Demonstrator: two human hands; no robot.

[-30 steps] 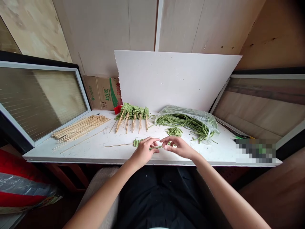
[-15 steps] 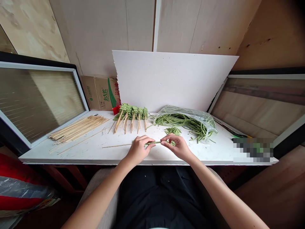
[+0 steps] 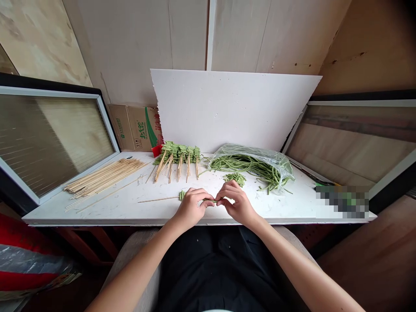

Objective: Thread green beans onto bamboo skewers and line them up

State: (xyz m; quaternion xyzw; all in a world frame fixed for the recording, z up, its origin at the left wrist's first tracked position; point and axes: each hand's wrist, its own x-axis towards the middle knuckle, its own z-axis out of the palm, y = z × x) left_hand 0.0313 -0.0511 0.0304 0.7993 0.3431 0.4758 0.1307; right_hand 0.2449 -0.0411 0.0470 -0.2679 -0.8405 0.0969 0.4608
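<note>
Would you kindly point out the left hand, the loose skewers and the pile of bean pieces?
Left hand (image 3: 191, 205), head view: back of the hand.
Loose skewers (image 3: 104, 176), head view: middle of the bundle.
Pile of bean pieces (image 3: 235, 177), head view: its visible middle.

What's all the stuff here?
loose skewers: many, tan, left
bean skewers: many, green, back
front skewer: one, tan, centre
bean pieces: many, green, centre
long beans: many, green, back right
bag: one, clear, back right
box: one, brown, back left
board: one, white, back
table: one, white, centre
framed panels: two, black-edged, sides
bundle: one, red, lower left
held bean: one, green, centre
left hand: one, bare, centre
right hand: one, bare, centre
</note>
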